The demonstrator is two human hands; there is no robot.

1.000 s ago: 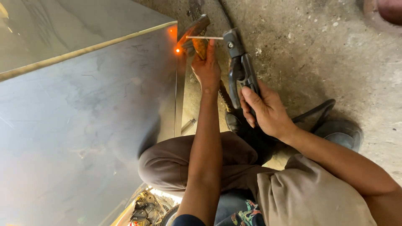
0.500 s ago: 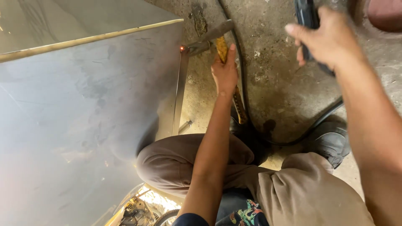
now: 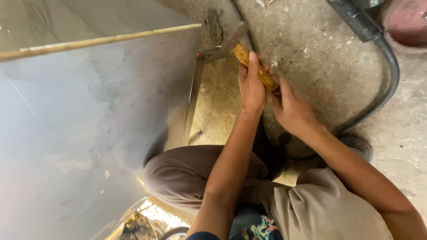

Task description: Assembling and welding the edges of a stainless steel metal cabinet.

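Note:
A hammer with a yellow, worn handle (image 3: 255, 69) lies across the concrete floor, its metal head (image 3: 227, 44) touching the top end of a thin metal bar (image 3: 192, 104) at the edge of a large grey metal sheet (image 3: 89, 133). My left hand (image 3: 251, 86) rests on the handle with the fingers stretched along it. My right hand (image 3: 289, 106) grips the lower end of the same handle. A small red glowing spot shows at the joint by the hammer head.
A black welding electrode holder (image 3: 356, 18) with its thick cable (image 3: 387, 89) lies on the floor at the upper right. My bent knees in brown trousers (image 3: 187, 178) fill the lower middle. A dark shoe (image 3: 358, 144) is by the cable.
The sparks at the joint have stopped. My right hand let go of the electrode holder, which now lies on the floor, and came down onto the hammer handle beside my left hand.

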